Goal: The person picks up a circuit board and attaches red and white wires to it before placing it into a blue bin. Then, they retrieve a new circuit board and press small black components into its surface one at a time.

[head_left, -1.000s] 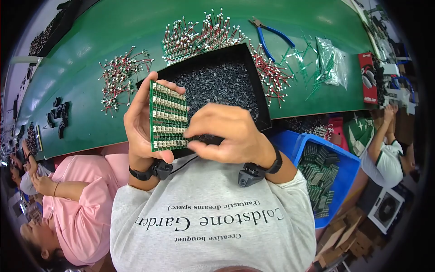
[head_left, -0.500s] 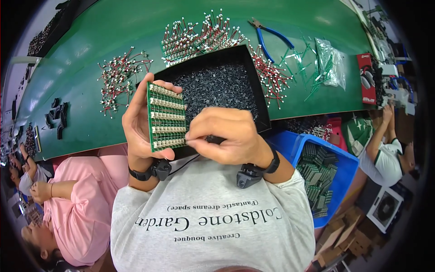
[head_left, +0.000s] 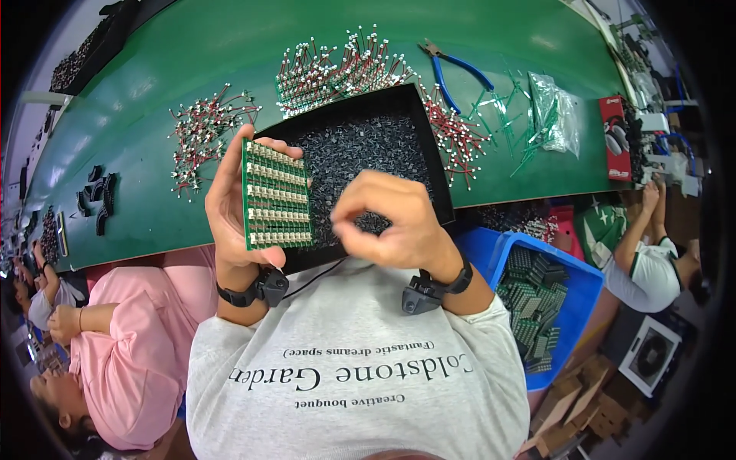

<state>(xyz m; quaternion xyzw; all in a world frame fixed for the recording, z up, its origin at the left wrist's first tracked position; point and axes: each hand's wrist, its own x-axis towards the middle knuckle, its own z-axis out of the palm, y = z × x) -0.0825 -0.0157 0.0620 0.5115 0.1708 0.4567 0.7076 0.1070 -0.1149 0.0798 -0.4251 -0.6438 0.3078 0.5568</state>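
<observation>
My left hand (head_left: 228,203) grips a green circuit board panel (head_left: 277,195) by its edges, thumb at the bottom and fingers at the top. Rows of small white connectors cover the side of the panel that faces up and to the right. To the right of it, my right hand (head_left: 391,218) is apart from the panel, thumb and forefinger closed in a pinch. Its fingertips are slightly blurred, and anything between them is too small to tell. Below both hands sits a black tray (head_left: 438,165) holding a mass of tiny black parts (head_left: 364,146).
Red-and-black wired connectors (head_left: 207,130) lie in piles around the tray. Farther back are blue-handled pliers (head_left: 464,70), green strips, a clear plastic bag (head_left: 563,123) and a red box (head_left: 617,138). A blue bin (head_left: 567,330) of board panels stands at my right. A person in pink (head_left: 146,345) sits at left.
My right hand has drawn off the panel's right edge, moving right and slightly up over the tray. The panel in my left hand has shifted slightly left.
</observation>
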